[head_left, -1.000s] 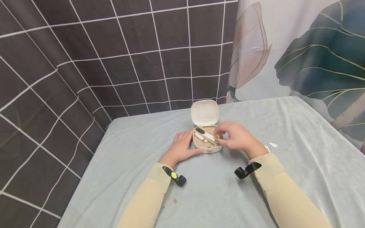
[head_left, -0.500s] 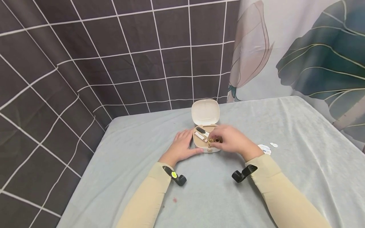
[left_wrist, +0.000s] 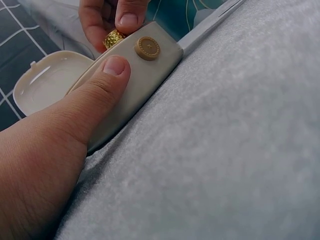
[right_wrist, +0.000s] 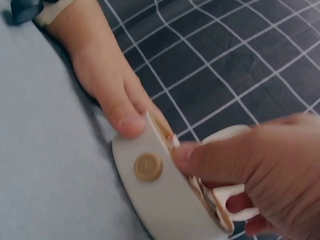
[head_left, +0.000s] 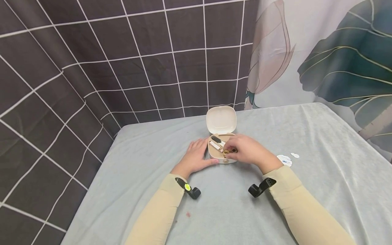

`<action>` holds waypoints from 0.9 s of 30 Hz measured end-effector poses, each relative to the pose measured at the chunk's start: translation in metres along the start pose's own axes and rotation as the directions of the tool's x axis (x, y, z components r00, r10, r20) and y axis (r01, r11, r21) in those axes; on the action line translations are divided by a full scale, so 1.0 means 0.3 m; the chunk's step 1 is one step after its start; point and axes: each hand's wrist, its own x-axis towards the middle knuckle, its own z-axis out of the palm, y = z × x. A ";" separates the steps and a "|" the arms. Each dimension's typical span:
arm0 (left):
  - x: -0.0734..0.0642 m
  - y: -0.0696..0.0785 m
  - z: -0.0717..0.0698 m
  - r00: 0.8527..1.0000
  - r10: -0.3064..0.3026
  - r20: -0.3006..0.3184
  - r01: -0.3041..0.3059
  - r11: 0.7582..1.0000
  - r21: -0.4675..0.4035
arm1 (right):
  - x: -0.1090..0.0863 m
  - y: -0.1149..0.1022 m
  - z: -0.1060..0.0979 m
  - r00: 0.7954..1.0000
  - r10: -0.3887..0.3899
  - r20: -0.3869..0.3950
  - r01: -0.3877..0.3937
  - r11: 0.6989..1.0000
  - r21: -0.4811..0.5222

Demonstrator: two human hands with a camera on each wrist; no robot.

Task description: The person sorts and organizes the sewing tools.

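Note:
A small white case [head_left: 225,161] stands with its lid [head_left: 221,119] raised; its inside is beige and a round gold button [left_wrist: 147,48] sits on the front. My left hand [head_left: 193,159] rests against the case's left side, fingers straight, with the thumb lying on the front wall. Over the right part of the case, my right hand [head_left: 248,151] pinches a gold, bumpy-textured ring [left_wrist: 113,39] between thumb and fingers. Inside lie a dark-ended white tool [head_left: 216,139] and a slim white piece [head_left: 216,146] like a nail clipper. The right hand hides the rest.
To the right of the case, a round white sticker-like disc [head_left: 284,160] and a smaller white piece [head_left: 295,155] lie on the pale grey cloth [head_left: 214,204]. Behind hangs a dark gridded curtain [head_left: 147,75].
My right hand has moved left over the case with the gold ring, then stayed nearly still. The white disc has come into fuller view. My left hand has not moved.

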 end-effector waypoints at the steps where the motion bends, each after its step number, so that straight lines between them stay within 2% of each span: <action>1: 0.000 0.001 -0.001 1.000 0.000 0.000 0.000 1.000 -0.002 | 0.003 -0.005 -0.002 1.000 0.018 0.010 -0.018 1.000 -0.004; 5: 0.000 0.005 -0.004 1.000 -0.003 0.004 0.003 1.000 -0.004 | 0.011 -0.021 -0.009 0.996 0.075 0.041 -0.074 0.997 -0.013; 9: -0.003 0.010 -0.007 1.000 -0.002 0.004 0.002 1.000 -0.002 | 0.011 -0.027 -0.010 0.994 0.094 0.051 -0.094 0.996 -0.010; 19: -0.003 0.011 -0.004 1.000 0.003 -0.008 -0.003 1.000 -0.020 | 0.008 -0.023 -0.004 0.994 0.095 0.052 -0.095 0.996 0.000; 27: 0.006 -0.002 0.014 1.000 0.002 -0.013 -0.002 1.000 0.031 | 0.008 -0.024 -0.007 0.997 0.073 0.040 -0.073 0.997 0.002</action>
